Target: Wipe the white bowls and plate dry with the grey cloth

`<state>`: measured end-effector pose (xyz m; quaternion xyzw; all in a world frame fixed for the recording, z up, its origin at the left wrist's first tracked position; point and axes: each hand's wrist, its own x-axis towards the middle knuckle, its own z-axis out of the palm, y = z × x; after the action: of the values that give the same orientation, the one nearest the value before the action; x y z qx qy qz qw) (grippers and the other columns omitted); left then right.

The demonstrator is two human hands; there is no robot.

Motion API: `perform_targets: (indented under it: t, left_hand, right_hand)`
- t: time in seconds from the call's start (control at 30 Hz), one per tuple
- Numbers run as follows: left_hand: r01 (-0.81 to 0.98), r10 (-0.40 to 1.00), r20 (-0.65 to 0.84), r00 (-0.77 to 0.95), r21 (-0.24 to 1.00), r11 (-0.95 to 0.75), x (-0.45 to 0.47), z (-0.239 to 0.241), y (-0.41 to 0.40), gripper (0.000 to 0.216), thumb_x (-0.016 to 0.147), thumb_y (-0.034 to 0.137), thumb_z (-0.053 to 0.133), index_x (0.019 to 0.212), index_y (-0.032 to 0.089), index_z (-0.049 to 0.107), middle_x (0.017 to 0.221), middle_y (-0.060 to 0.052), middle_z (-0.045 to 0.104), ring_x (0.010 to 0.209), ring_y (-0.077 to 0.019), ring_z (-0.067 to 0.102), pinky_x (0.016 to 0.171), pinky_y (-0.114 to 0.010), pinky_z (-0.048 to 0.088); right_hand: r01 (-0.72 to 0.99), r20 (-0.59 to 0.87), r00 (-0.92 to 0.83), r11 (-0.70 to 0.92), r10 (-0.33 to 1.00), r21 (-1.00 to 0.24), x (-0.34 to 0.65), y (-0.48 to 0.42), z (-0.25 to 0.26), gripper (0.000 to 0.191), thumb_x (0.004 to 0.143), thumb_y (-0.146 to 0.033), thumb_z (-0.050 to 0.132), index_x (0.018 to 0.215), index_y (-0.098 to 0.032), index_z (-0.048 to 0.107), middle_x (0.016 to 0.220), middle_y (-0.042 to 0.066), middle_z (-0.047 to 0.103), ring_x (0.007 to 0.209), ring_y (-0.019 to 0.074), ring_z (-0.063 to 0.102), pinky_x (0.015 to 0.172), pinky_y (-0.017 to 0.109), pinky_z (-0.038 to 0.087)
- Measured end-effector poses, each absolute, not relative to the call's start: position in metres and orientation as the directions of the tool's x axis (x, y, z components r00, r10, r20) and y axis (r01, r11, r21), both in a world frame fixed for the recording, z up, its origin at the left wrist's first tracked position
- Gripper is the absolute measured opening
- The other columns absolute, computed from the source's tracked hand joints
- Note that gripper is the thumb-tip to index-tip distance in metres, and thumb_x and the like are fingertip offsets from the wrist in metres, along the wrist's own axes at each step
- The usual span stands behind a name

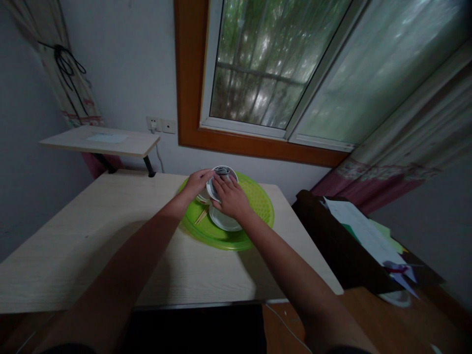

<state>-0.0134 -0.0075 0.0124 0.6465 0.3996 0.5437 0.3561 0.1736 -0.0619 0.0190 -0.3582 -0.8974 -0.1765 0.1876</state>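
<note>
A round green tray (258,206) sits at the far middle of a pale wooden table (92,236). On it stand white bowls: one small bowl (223,173) tilted up at the back and a wider white dish (223,222) in front. My left hand (197,182) curls round the left side of the small bowl. My right hand (230,196) lies over its front, fingers pressed on it. A pair of wooden chopsticks (201,216) pokes out on the tray below my left hand.
A small raised shelf (99,140) stands at the table's back left, under a wall socket (161,125). A window (273,64) is behind the tray. To the right, a dark surface (332,236) holds loose papers (361,231).
</note>
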Motion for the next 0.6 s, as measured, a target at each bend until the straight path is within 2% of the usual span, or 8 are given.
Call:
perform_targets:
  t: [0.07, 0.13, 0.23, 0.33, 0.5, 0.6]
  left_hand:
    - [0.117, 0.905, 0.416, 0.094, 0.898, -0.425, -0.0134, 0.0133, -0.0082, 0.044, 0.085, 0.055, 0.057, 0.097, 0.016, 0.072, 0.109, -0.011, 0.076, 0.102, -0.0243, 0.068, 0.099, -0.034, 0.051]
    - [0.113, 0.913, 0.404, 0.062, 0.906, -0.409, -0.0138, 0.0154, -0.0101, 0.045, 0.085, 0.057, 0.057, 0.097, 0.016, 0.071, 0.106, -0.01, 0.076, 0.096, -0.0234, 0.067, 0.092, -0.033, 0.052]
    - [0.127, 0.923, 0.384, 0.021, 0.915, -0.383, -0.0149, 0.0192, -0.0135, 0.045, 0.086, 0.058, 0.055, 0.093, 0.016, 0.069, 0.1, -0.009, 0.075, 0.09, -0.0221, 0.065, 0.084, -0.031, 0.053]
    - [0.152, 0.93, 0.367, 0.011, 0.919, -0.365, -0.0154, 0.0211, -0.0149, 0.042, 0.086, 0.058, 0.053, 0.086, 0.017, 0.066, 0.092, -0.007, 0.073, 0.084, -0.0208, 0.063, 0.079, -0.03, 0.053]
    - [0.169, 0.939, 0.343, -0.023, 0.927, -0.334, -0.0146, 0.0187, -0.0119, 0.038, 0.085, 0.056, 0.053, 0.082, 0.019, 0.065, 0.088, -0.005, 0.072, 0.086, -0.0203, 0.063, 0.081, -0.03, 0.053]
    - [0.166, 0.933, 0.36, -0.011, 0.921, -0.353, -0.0141, 0.0172, -0.0114, 0.037, 0.086, 0.053, 0.054, 0.084, 0.019, 0.066, 0.092, -0.006, 0.073, 0.092, -0.0216, 0.065, 0.087, -0.031, 0.054]
  right_hand:
    - [0.753, 0.491, -0.627, 0.631, 0.605, 0.185, 0.1735, -0.0632, 0.0222, 0.075, 0.095, -0.046, 0.062, 0.153, -0.004, 0.042, 0.161, 0.022, 0.043, 0.148, 0.0368, 0.04, 0.129, 0.054, 0.017]
    - [0.788, 0.512, -0.589, 0.586, 0.626, 0.19, 0.1731, -0.0651, 0.0248, 0.072, 0.095, -0.05, 0.062, 0.148, -0.002, 0.048, 0.155, 0.026, 0.05, 0.144, 0.0379, 0.043, 0.127, 0.054, 0.021]
    - [0.819, 0.498, -0.559, 0.535, 0.664, 0.207, 0.172, -0.0682, 0.0271, 0.055, 0.098, -0.053, 0.058, 0.126, -0.006, 0.063, 0.133, 0.026, 0.064, 0.13, 0.0387, 0.053, 0.116, 0.054, 0.033]
    - [0.818, 0.46, -0.57, 0.525, 0.681, 0.235, 0.1708, -0.07, 0.0272, 0.04, 0.1, -0.049, 0.057, 0.11, -0.012, 0.068, 0.115, 0.021, 0.07, 0.115, 0.0364, 0.059, 0.105, 0.052, 0.041]
    - [0.728, 0.385, -0.68, 0.64, 0.625, 0.248, 0.1729, -0.0671, 0.0227, 0.026, 0.104, -0.033, 0.052, 0.111, -0.014, 0.068, 0.108, 0.016, 0.071, 0.105, 0.0307, 0.062, 0.098, 0.045, 0.044]
    - [0.663, 0.365, -0.734, 0.721, 0.572, 0.201, 0.1763, -0.0644, 0.0183, 0.027, 0.104, -0.024, 0.05, 0.124, -0.014, 0.066, 0.116, 0.014, 0.072, 0.107, 0.0281, 0.064, 0.099, 0.042, 0.047]
